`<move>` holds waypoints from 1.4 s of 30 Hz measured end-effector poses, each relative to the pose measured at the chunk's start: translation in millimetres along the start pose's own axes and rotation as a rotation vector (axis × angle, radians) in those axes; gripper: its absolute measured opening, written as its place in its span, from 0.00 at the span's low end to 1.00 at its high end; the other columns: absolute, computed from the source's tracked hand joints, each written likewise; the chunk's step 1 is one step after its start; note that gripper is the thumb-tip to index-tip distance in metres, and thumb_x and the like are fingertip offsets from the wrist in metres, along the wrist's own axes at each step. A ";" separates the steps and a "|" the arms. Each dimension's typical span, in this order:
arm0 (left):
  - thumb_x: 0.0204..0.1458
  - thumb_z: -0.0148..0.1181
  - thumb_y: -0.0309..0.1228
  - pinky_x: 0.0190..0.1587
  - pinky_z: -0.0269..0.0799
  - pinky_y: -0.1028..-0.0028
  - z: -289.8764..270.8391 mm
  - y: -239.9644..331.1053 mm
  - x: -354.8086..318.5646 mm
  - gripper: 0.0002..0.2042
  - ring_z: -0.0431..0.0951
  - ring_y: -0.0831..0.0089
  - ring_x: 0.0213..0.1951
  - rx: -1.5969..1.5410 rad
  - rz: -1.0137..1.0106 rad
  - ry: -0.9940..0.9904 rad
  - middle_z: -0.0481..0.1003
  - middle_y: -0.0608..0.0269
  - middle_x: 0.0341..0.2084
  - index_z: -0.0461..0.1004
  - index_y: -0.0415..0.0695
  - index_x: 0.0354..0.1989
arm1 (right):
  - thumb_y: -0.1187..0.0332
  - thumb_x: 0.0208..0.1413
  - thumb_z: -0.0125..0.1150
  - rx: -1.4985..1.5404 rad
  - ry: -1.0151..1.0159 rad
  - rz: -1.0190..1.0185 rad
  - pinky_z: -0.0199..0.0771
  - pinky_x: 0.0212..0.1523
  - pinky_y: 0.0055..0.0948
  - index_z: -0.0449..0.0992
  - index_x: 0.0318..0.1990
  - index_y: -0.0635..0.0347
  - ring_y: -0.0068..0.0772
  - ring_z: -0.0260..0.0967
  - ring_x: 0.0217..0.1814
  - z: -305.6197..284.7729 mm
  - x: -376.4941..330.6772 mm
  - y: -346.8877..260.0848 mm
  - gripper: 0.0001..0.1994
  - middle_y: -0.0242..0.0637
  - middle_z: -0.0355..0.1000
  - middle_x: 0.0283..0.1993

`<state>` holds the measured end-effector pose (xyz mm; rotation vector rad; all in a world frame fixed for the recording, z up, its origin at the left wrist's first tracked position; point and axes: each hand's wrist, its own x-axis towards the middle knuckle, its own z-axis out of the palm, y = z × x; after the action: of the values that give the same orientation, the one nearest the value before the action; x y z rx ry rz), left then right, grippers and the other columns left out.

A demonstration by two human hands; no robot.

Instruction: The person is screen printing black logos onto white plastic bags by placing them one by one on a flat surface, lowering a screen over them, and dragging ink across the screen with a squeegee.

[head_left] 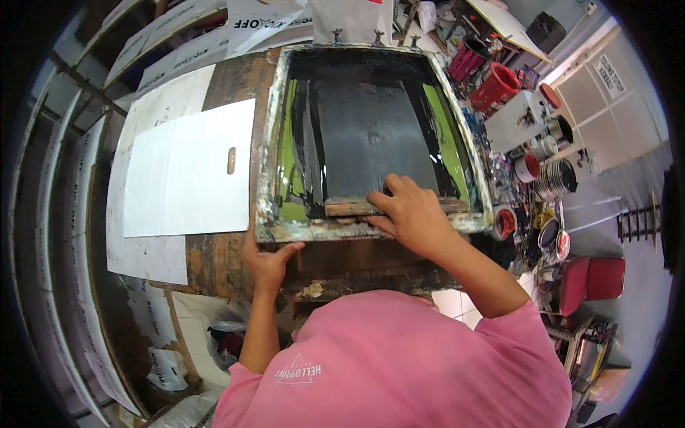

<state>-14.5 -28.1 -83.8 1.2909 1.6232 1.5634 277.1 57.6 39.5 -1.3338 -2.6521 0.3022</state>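
Long, narrow, stained brown wooden bar point(348, 207): lies at the near end of a black-coated mesh panel point(378, 135), long axis running nine to three o'clock. Clock centred on the bar from here.

Right hand point(415, 217) is the nearer, at the bar's middle; its forearm comes in from four o'clock. Fingers closed around the bar, thumb on the near side, the others over the far side. So the bar sits within the grasp, its ends showing toward nine and three.

Open mesh toward twelve, bright green strips point(451, 143) flanking it; all inside a paint-crusted, whitish rectangular frame point(328, 230).

Left hand point(270, 265) toward eight, at the frame's near corner, thumb and fingers spread; firmness of hold, cannot tell.

Flat white sheet with oval slot point(185, 178) at nine, on the worn brown wooden worktop point(214, 257). Red plastic bucket point(496, 84) between one and two.
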 end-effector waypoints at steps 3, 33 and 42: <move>0.44 0.87 0.29 0.66 0.73 0.67 7.7 41.6 17.7 0.52 0.76 0.66 0.61 -0.244 0.071 0.072 0.73 0.53 0.64 0.60 0.34 0.77 | 0.53 0.59 0.71 -0.195 0.304 -0.028 0.73 0.57 0.57 0.79 0.48 0.54 0.49 0.73 0.51 -36.4 -4.2 -23.8 0.18 0.41 0.72 0.42; 0.54 0.77 0.50 0.77 0.48 0.38 81.6 35.1 59.9 0.44 0.66 0.43 0.75 0.735 0.316 -0.162 0.74 0.43 0.68 0.69 0.33 0.72 | 0.51 0.66 0.58 -0.213 0.663 -0.057 0.70 0.50 0.49 0.78 0.31 0.63 0.49 0.72 0.30 -199.3 119.0 -5.0 0.22 0.44 0.73 0.24; 0.63 0.66 0.24 0.44 0.77 0.75 55.7 53.7 96.1 0.25 0.83 0.74 0.45 0.185 -0.057 0.169 0.82 0.47 0.57 0.74 0.34 0.70 | 0.51 0.66 0.59 -0.238 0.692 -0.118 0.70 0.50 0.49 0.79 0.35 0.63 0.51 0.74 0.34 -199.5 119.7 -3.4 0.20 0.46 0.76 0.29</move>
<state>10.5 74.7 -20.5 1.2193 1.9321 1.5531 249.6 173.7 239.3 -1.0675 -2.1912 -0.4305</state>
